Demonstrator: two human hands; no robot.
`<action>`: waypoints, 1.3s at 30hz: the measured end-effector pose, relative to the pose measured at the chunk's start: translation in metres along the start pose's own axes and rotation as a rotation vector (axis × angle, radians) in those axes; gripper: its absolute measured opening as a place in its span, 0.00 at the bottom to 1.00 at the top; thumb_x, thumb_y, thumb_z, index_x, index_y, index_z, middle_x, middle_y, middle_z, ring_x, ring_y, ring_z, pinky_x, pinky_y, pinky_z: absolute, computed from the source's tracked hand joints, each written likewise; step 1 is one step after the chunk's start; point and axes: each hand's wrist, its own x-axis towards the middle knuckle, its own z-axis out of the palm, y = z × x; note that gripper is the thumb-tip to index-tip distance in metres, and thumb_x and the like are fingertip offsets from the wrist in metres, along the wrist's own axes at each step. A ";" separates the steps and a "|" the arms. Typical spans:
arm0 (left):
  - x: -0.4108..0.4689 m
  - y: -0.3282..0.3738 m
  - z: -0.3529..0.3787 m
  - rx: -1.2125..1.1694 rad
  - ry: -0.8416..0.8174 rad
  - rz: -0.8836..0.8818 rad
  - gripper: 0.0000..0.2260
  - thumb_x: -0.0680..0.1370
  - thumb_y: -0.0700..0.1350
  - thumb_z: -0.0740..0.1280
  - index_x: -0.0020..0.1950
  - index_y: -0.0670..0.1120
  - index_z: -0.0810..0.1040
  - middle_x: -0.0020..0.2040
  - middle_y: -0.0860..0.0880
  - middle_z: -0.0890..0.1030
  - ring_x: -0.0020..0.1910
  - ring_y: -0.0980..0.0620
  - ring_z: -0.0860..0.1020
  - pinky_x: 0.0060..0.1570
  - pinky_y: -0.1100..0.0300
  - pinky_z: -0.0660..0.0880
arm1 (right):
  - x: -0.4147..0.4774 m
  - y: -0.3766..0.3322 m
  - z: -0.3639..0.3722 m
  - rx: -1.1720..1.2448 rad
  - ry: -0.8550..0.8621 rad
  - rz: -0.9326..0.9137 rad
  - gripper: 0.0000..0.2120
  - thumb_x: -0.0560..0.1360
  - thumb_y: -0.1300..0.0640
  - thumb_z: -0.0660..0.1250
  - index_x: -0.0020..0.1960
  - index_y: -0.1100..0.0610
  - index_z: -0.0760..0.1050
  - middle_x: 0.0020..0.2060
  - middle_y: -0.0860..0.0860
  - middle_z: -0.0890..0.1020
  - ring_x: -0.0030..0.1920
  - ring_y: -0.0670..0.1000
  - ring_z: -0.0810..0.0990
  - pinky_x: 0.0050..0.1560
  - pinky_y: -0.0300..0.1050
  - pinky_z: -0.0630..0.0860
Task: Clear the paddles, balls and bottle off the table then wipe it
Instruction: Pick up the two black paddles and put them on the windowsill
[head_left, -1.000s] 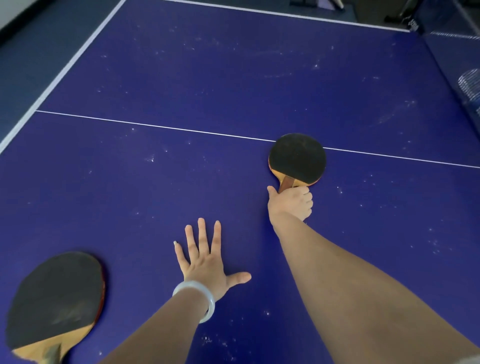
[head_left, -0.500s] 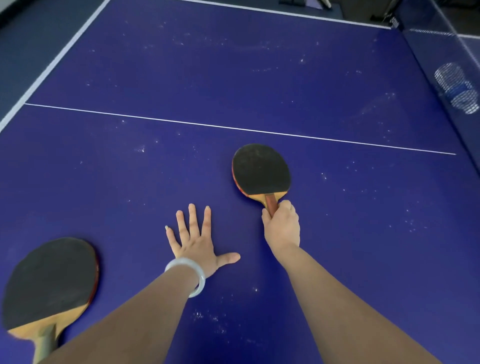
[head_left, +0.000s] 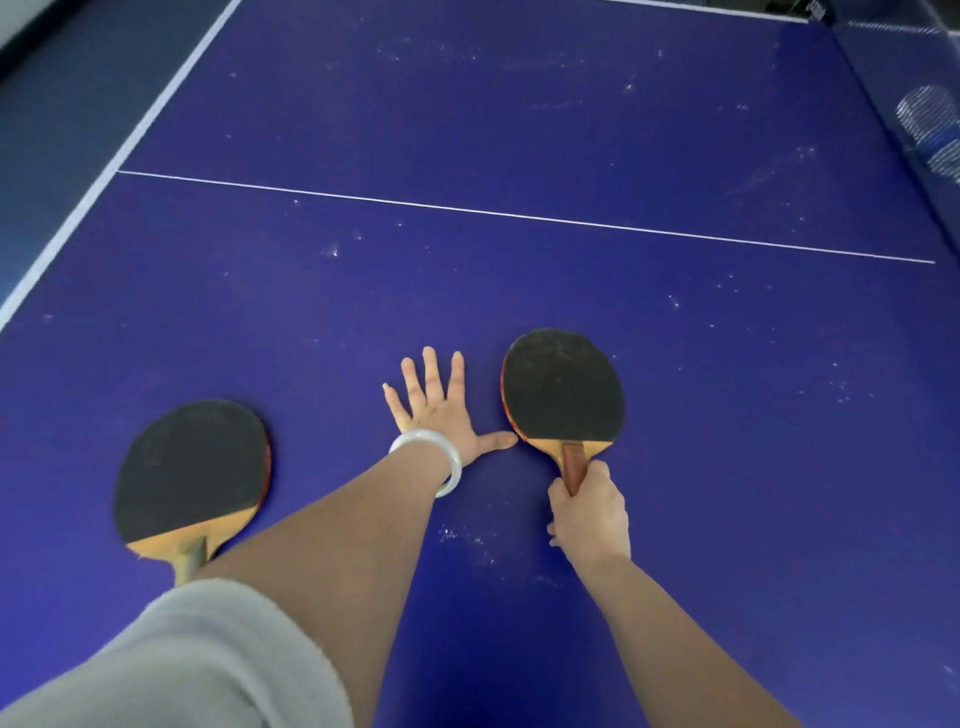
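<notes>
The right hand (head_left: 589, 514) gripped the handle of a paddle (head_left: 563, 387) with curled fingers. Its blade pointed away, just right of the left hand (head_left: 441, 410). The left hand rested flat on the table (head_left: 519, 130), fingers spread, holding nothing. The second paddle (head_left: 192, 467) lay left of that hand, handle toward the person, nearer it.

The right hand (head_left: 589, 512) has pulled its paddle (head_left: 563, 387) from the white line (head_left: 519, 214) back beside the left hand (head_left: 441, 415).
</notes>
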 end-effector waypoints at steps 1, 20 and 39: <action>-0.003 -0.003 -0.001 -0.009 0.015 0.020 0.57 0.64 0.79 0.60 0.78 0.54 0.33 0.78 0.46 0.30 0.76 0.40 0.30 0.72 0.36 0.35 | -0.006 0.003 0.002 0.005 -0.008 0.016 0.07 0.80 0.54 0.61 0.50 0.57 0.67 0.40 0.54 0.80 0.34 0.54 0.83 0.39 0.54 0.83; -0.180 -0.168 0.033 -0.308 0.429 -0.220 0.44 0.69 0.66 0.71 0.77 0.45 0.60 0.75 0.45 0.60 0.73 0.44 0.60 0.71 0.50 0.59 | -0.106 -0.042 0.105 -0.219 -0.248 -0.119 0.14 0.78 0.45 0.67 0.50 0.55 0.69 0.45 0.53 0.80 0.43 0.55 0.84 0.45 0.53 0.83; -0.151 -0.227 0.024 -0.404 0.273 -0.693 0.30 0.71 0.68 0.68 0.53 0.43 0.67 0.53 0.46 0.75 0.51 0.47 0.76 0.46 0.57 0.72 | -0.107 -0.054 0.139 -0.249 -0.179 -0.097 0.12 0.77 0.48 0.68 0.47 0.54 0.67 0.34 0.51 0.81 0.26 0.48 0.82 0.34 0.47 0.83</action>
